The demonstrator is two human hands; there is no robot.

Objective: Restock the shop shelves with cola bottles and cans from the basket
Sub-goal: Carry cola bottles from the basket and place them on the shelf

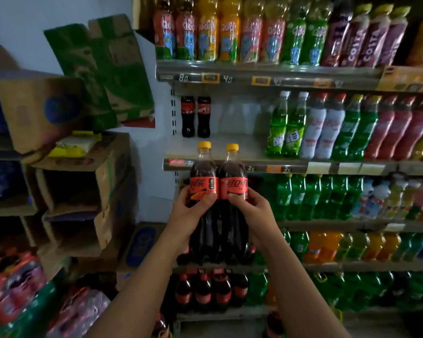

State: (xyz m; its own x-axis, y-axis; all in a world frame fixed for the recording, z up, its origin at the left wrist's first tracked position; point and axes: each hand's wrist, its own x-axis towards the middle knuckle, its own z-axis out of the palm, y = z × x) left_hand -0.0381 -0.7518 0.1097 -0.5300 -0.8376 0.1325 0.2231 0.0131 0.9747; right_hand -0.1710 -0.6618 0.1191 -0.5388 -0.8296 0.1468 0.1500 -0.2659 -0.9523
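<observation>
While the left hand [190, 212] grips the left bottle [203, 173], the right hand [254, 211] grips the right bottle [233, 173], both upright, touching, holding dark cola.

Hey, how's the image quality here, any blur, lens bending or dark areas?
Head view: sharpest at centre, on the held cola bottles, left hand and right hand; cardboard boxes at left smear; the shelf rail bows from the wide lens; bottom shelves are dim.

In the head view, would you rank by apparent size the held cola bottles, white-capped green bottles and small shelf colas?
1. Held cola bottles, alike, though nearest the camera.
2. White-capped green bottles.
3. Small shelf colas, set further back, true size unsure.
</observation>
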